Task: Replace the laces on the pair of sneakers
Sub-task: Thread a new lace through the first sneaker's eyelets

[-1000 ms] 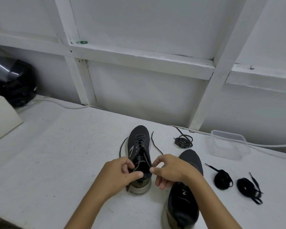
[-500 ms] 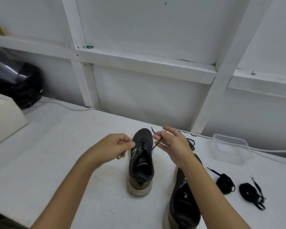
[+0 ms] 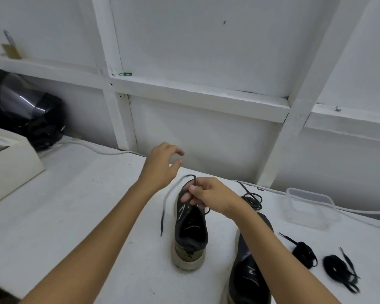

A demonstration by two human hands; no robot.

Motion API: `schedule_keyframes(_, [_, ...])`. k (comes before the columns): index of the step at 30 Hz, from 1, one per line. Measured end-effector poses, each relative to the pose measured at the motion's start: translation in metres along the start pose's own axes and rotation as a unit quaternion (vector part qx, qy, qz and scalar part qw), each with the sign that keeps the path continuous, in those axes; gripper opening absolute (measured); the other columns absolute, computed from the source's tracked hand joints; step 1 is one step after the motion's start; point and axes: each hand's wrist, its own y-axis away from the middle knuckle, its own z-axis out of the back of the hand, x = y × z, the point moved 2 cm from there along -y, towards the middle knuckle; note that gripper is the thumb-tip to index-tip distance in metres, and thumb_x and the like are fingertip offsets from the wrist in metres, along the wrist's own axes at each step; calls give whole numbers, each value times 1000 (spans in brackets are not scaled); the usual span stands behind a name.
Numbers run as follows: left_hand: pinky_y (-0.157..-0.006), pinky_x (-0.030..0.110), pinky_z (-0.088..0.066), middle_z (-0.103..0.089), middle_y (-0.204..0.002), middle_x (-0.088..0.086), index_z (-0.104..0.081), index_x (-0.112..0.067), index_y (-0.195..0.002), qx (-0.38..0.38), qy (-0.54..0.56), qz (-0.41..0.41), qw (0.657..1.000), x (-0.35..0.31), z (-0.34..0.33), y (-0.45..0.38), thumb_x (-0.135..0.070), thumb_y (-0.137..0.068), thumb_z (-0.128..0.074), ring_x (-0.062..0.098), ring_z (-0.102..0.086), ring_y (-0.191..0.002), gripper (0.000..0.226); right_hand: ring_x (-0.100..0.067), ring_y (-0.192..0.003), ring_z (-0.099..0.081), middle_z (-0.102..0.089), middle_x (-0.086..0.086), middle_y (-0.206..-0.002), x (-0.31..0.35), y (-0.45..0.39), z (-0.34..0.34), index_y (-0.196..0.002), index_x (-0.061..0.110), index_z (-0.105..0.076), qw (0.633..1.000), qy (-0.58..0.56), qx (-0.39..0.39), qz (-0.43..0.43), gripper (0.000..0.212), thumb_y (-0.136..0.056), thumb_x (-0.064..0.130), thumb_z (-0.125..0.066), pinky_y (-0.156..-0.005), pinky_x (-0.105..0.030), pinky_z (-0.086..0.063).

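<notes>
The near dark sneaker with a pale sole (image 3: 249, 273) runs off the bottom edge at about 5 o'clock, the right forearm crossing over its toe, and the toe of the other dark grey sneaker with a tan heel and white sole (image 3: 190, 235) is hidden behind the right hand (image 3: 208, 197). That hand is curled over the shoe's tongue, thumb and fingers pinching a thin dark lace (image 3: 165, 207); how the lace runs through the eyelets cannot be made out. The lace loops up past the fingertips, then trails blurred down the white table (image 3: 75, 205) towards 7 o'clock. The left hand (image 3: 160, 166) hangs above the table at 12 o'clock of the shoe, fingers spread and loosely bent, gripping nothing. The held sneaker stands at the table's middle, its long axis running heel at 6 o'clock to toe at 12. Two black lace bundles (image 3: 304, 254) lie at 4 o'clock.
</notes>
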Motion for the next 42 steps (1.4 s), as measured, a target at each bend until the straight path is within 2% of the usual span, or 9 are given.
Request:
schedule_keyframes(2, [-86,20,-44,-67,-98,-10,-69,-21,-97,-66,56,22,996,7,-7,20,-16,-92,-66,11,-59,-96,8,-9,-76,-63,-78,3,-89,-5,2,4,-97,16,-68,1000,-20,-12,-1,22,-106,18,-48,-67,-22,-50])
schedule_keyframes(5, [-74,4,-41,-71,-91,-20,-69,-31,-91,33,194,81,977,16,-28,47,-18,-93,-67,-1,-64,-91,13,-7,-76,-65,-72,-1,-85,-11,3,9,-94,20,-72,998,-24,-60,11,24,-106,19,-51,-67,-21,-54])
schedule_keyframes(8, [-77,6,-43,-72,-98,-22,-70,-35,-99,140,238,78,958,14,-44,69,-22,-93,-69,-2,-66,-97,14,-6,-72,-62,-69,-3,-84,-15,2,12,-92,21,-74,996,-32,-86,20,24,-105,19,-54,-63,-18,-53])
schedule_keyframes(15, [-66,15,-49,-74,-72,-10,-77,-33,-71,138,244,141,949,-2,-55,78,-35,-76,-84,2,-67,-70,9,4,-72,-64,-74,18,-81,-19,-1,19,-89,27,-78,991,-17,-129,43,16,-96,17,-68,-64,-16,-47])
schedule_keyframes(20, [-65,20,-54,-73,-74,-7,-65,-18,-81,61,216,205,953,-9,-59,70,-36,-66,-90,4,-70,-66,34,-1,-73,-70,-78,7,-82,-18,3,20,-82,29,-79,990,-43,-118,67,16,-89,14,-75,-62,-14,-49])
schedule_keyframes(26, [-65,22,-52,-72,-76,-12,-77,-28,-89,66,125,119,983,-14,-63,61,-39,-80,-80,5,-64,-70,14,-9,-73,-69,-78,5,-82,-20,6,18,-87,20,-78,989,-58,-116,69,10,-91,11,-74,-65,-23,-53])
schedule_keyframes(36, [-55,18,-48,-74,-81,-6,-65,-16,-82,25,248,173,953,26,-28,55,-14,-88,-74,11,-72,-67,12,-7,-85,-73,-79,1,-95,-33,18,25,-96,15,-67,970,-183,-161,23,9,-100,10,-61,-63,-20,-55])
schedule_keyframes(39, [-72,23,-55,-76,-88,-1,-67,-15,-86,-23,336,213,917,35,-22,55,-5,-89,-70,12,-75,-81,10,-5,-80,-71,-78,4,-96,-40,16,29,-99,18,-65,964,-196,-177,-8,7,-101,16,-59,-71,-27,-54])
schedule_keyframes(42, [-77,13,-49,-72,-91,-13,-72,-18,-85,-128,145,113,975,42,-14,57,-8,-84,-77,2,-67,-86,11,-6,-77,-71,-79,2,-95,-49,15,35,-98,18,-65,951,-226,-203,-60,5,-100,20,-60,-66,-27,-55])
